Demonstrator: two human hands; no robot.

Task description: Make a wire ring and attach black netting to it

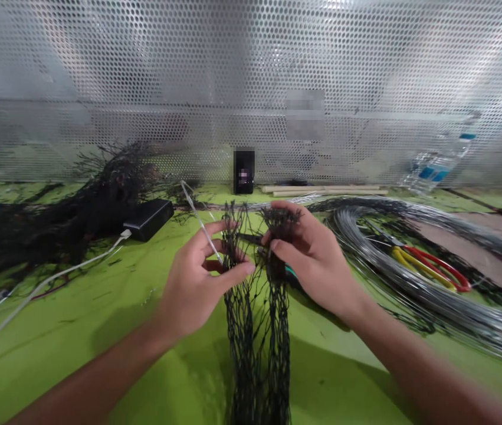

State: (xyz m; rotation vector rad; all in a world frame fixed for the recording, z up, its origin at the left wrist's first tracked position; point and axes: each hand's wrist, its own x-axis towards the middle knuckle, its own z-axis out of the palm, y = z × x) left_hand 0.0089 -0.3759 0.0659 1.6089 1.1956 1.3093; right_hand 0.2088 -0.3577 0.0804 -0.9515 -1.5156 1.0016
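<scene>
A black knotted net (pixel 259 330) hangs in two bunched strands toward the bottom of the head view. My left hand (pixel 206 265) is closed on the left strand near its top, with thumb and fingers on either side. A thin silvery wire (pixel 201 221), bent at its upper end, slants up from between those fingers. My right hand (pixel 310 254) pinches the right strand just under its frayed, tufted top. Behind the net, partly covered by it and my right hand, lies a dark tool with a green-edged handle (pixel 292 274); its kind is unclear.
On the right lies a big coil of silvery wire (pixel 366 265) around pliers with red and yellow handles (pixel 432 268). A plastic bottle (pixel 432 171) leans by the perforated metal panel (pixel 189 71). On the left are a black box with a white cable (pixel 151 219) and a dark netting heap (pixel 100 195).
</scene>
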